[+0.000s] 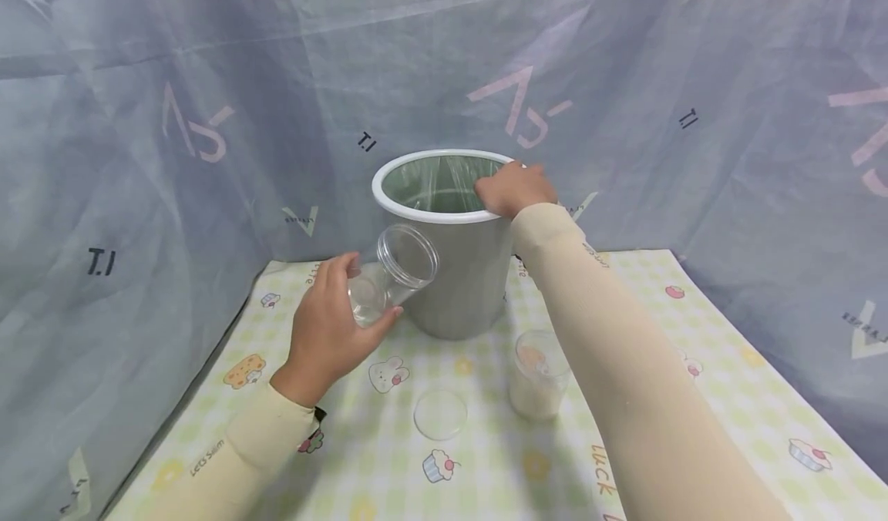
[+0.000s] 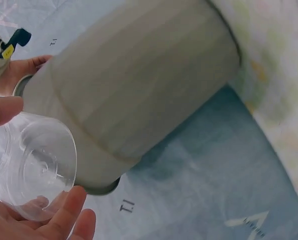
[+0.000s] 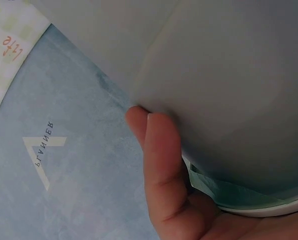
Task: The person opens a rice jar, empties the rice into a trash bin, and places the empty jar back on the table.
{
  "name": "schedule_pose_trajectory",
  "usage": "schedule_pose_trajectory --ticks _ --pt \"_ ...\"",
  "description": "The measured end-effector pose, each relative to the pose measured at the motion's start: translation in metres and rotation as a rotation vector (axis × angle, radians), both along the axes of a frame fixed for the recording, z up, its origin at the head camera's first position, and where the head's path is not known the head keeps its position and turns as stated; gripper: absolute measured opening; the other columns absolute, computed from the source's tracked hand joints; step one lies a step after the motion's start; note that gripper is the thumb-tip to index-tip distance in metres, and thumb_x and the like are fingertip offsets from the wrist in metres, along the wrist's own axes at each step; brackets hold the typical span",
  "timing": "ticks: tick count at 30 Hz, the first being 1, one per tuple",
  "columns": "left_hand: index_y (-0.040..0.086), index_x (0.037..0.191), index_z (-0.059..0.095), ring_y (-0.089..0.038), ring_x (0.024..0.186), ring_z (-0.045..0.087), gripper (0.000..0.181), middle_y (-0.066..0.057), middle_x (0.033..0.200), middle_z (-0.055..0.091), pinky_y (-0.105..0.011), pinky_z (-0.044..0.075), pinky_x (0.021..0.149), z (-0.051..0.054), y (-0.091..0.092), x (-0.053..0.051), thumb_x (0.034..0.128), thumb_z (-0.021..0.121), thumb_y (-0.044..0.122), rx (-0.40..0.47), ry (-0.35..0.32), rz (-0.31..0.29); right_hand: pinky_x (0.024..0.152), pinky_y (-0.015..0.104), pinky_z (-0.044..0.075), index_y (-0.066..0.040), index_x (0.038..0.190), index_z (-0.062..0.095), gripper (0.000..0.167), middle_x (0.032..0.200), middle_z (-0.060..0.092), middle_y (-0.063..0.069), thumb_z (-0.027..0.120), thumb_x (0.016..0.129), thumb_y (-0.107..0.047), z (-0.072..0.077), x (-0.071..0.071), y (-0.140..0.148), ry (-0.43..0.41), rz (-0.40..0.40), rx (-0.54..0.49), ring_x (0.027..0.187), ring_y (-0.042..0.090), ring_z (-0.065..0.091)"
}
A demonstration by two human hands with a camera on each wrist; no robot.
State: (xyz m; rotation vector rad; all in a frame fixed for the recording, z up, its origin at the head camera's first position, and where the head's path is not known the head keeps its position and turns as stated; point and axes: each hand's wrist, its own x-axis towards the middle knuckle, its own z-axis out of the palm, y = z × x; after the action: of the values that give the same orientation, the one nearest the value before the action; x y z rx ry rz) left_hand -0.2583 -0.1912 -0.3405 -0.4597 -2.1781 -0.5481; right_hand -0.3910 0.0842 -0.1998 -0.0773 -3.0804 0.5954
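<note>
My left hand (image 1: 331,334) holds a clear plastic jar (image 1: 408,257) with thumb and fingers around its sides. The jar is lidless and tilted, its mouth facing up and to the right, in front of a grey trash bin (image 1: 454,297). No contents show in the jar in the left wrist view. My right hand (image 1: 516,188) grips the right side of the bin's white rim (image 1: 430,217), with fingers over the edge, and some fingers lie against the outer wall in the right wrist view. A clear green liner (image 1: 444,174) lines the bin, which stands upright.
On the checked tablecloth (image 1: 378,459), a round clear disc, like a lid (image 1: 440,415), lies flat in front of the bin. Right of it stands a clear container (image 1: 537,386) with pale contents, close to my right sleeve. A blue-grey cloth (image 1: 333,66) hangs behind and at both sides.
</note>
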Motion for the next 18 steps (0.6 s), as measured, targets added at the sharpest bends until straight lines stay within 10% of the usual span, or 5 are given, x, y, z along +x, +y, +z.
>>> schedule_pose_trajectory --ticks 18 --pt "0.005 0.145 0.045 -0.027 0.121 0.062 0.091 -0.01 0.134 0.057 -0.049 0.057 0.083 -0.042 0.015 0.031 0.0765 0.087 0.047 0.128 -0.214 -0.041 0.108 0.059 0.043 -0.001 0.164 0.017 0.084 0.164 0.021 0.03 0.032 0.095 -0.048 0.002 0.001 0.001 -0.013 0.001 0.002 0.141 0.045 0.04"
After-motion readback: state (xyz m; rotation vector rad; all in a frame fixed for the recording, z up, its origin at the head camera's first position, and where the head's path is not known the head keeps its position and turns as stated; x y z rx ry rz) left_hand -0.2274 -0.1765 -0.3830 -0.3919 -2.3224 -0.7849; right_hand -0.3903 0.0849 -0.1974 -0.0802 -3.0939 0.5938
